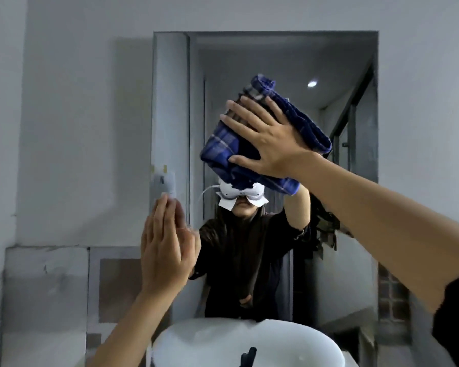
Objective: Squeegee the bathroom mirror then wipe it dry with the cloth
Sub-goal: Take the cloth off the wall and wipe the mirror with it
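Observation:
The rectangular bathroom mirror (281,59) hangs on the grey wall straight ahead. A folded blue plaid cloth (219,147) lies against the middle of the glass, and my right hand (265,139) presses it there with a flat palm and spread fingers. My left hand (164,250) holds nothing and rests flat, fingers together, at the mirror's lower left edge. A black handle (248,357), possibly the squeegee, sticks up from the basin below; the rest of it is out of view.
A white round basin (196,340) sits directly under the mirror. A small grey fixture (162,184) is taped at the mirror's left edge just above my left fingertips. Grey tiled panels (45,287) line the wall at lower left.

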Demonstrator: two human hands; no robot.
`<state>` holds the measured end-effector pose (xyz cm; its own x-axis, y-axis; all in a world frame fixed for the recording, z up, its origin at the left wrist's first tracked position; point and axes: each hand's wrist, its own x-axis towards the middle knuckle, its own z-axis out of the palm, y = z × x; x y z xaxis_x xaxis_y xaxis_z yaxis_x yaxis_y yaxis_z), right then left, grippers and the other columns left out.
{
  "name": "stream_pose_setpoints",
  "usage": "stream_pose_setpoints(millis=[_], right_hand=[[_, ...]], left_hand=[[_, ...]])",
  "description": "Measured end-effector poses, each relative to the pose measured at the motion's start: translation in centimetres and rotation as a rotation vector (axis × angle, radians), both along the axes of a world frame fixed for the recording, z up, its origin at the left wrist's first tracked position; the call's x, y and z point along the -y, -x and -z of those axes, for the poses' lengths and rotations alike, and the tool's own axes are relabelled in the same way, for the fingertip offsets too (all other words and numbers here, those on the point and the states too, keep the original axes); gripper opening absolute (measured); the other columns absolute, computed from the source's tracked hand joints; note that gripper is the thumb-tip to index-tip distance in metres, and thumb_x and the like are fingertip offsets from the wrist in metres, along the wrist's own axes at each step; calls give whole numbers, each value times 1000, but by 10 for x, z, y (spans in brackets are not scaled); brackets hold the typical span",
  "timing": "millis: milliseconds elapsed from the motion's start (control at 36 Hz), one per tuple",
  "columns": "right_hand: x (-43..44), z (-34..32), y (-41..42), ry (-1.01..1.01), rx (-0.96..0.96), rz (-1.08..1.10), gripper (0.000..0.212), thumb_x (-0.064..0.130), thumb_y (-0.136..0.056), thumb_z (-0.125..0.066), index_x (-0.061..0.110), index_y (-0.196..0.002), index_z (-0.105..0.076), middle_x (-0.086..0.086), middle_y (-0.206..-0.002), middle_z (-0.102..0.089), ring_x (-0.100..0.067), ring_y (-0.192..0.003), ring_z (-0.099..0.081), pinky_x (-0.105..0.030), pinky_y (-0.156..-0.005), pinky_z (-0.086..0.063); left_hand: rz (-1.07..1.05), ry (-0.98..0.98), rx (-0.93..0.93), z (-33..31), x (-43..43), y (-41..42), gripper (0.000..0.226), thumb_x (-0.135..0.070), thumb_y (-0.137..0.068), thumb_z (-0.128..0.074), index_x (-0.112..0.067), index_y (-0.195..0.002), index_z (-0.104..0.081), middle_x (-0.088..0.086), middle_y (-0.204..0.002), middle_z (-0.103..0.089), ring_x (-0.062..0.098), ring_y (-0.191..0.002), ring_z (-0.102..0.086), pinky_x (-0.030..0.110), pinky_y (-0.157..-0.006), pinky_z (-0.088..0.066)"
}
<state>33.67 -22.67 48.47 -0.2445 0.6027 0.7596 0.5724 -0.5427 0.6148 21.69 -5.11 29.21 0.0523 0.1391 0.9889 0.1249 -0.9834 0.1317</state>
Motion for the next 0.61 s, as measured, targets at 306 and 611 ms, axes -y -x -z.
stream_pose_setpoints(millis=[306,611], right_hand=[[82,19,-45,-748,-478,-39,72,66,-88,-29,31,-148,-11,4,-159,-7,-17,-146,-1,-43,-117,2],[-35,85,26,-959,-642,-115,75,61,-89,-29,23,-149,-5,-3,-159,1,-20,-145,7,-48,-114,8]], left_hand=[[-120,-309,-109,-183,-19,3,50,-21,-93,-39,0,-139,-36,16,-148,-34,26,-138,-30,40,-114,-25],[-41,-464,-245,-210,-45,18,57,-35,-97,-35,-7,-146,-24,7,-156,-19,19,-143,-17,33,-117,-14]])
